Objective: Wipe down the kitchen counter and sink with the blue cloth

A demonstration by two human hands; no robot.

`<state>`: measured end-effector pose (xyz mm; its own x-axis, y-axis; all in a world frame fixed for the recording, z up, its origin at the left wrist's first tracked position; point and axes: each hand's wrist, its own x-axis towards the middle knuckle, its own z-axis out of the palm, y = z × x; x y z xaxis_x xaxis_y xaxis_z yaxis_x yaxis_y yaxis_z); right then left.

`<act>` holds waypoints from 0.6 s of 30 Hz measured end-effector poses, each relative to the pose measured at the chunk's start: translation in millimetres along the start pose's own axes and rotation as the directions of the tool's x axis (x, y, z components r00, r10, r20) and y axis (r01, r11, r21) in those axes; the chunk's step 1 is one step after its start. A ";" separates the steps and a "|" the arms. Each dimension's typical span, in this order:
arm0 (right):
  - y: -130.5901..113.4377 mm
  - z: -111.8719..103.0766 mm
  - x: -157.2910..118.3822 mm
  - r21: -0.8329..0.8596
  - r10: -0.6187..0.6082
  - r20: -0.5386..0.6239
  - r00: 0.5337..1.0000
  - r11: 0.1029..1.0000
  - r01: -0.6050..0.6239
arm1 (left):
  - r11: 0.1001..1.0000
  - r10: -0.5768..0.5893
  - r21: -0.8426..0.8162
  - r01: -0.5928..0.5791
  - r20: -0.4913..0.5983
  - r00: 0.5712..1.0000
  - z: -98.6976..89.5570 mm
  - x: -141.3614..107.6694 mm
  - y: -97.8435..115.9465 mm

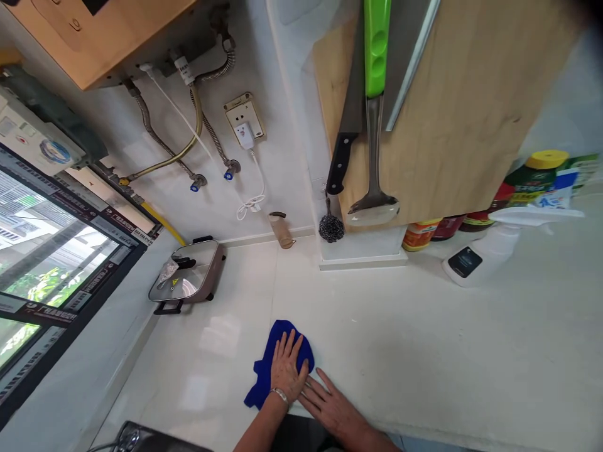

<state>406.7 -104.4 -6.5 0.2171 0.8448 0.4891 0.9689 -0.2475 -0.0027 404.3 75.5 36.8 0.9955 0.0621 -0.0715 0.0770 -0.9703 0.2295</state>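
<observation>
A dark blue cloth (264, 380) lies partly crumpled on the white countertop (400, 339). My left hand (286, 370), with a bracelet at its wrist, is pressed flat on the cloth, fingers stretched forward. Just to its right, my right hand (332, 405) rests with fingers spread at the front edge of the counter. Its fingertips come close to my left thumb and the cloth's lower right side; whether they touch cannot be made out. Neither hand is wrapped round anything.
A lidded electric pan (202, 276) stands in the left corner by the window. A white spray bottle (485, 254) leans at the right, near several jars. A cutting board (452, 125), knife (342, 154), ladle (374, 157) and scourer (331, 227) hang ahead. A black appliance (155, 438) sits lower left.
</observation>
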 end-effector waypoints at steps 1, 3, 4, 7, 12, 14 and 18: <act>0.7 -1.9 -1.2 0.015 -0.012 0.002 1.000 1.000 0.012 | 1.000 0.028 0.004 -0.028 0.011 1.000 -2.7 -4.9 -6.3; 1.5 -3.0 -4.1 0.056 -0.010 0.007 1.000 0.998 0.010 | 0.996 0.086 0.017 -0.086 0.040 0.996 -8.4 -14.1 -21.9; 1.7 -2.3 -5.2 0.071 -0.001 0.010 1.000 0.997 0.000 | 0.993 0.114 0.022 -0.116 0.055 0.992 -11.3 -17.1 -30.4; 2.2 2.9 -5.2 0.041 0.005 0.019 1.000 0.999 -0.006 | 0.985 0.165 0.035 -0.168 0.078 0.983 -18.8 -12.9 -56.1; 3.4 14.5 -1.5 -0.107 -0.014 -0.029 0.999 0.994 0.011 | 0.994 0.090 0.059 -0.091 0.023 0.996 -28.2 36.6 -92.6; 4.2 19.2 -1.8 -0.125 0.000 -0.025 1.000 0.992 -0.004 | 0.997 0.062 0.056 -0.061 -0.015 0.998 -32.3 61.7 -105.7; 7.5 26.9 -4.0 -0.048 -0.011 0.066 0.998 0.999 0.014 | 0.998 0.035 0.044 -0.032 -0.057 0.998 -40.0 110.6 -132.9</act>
<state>416.3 -96.9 -31.9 0.2140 0.8769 0.4303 0.9651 -0.2579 0.0456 506.4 220.7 37.3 0.9991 0.0415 -0.0077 0.0422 -0.9812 0.1884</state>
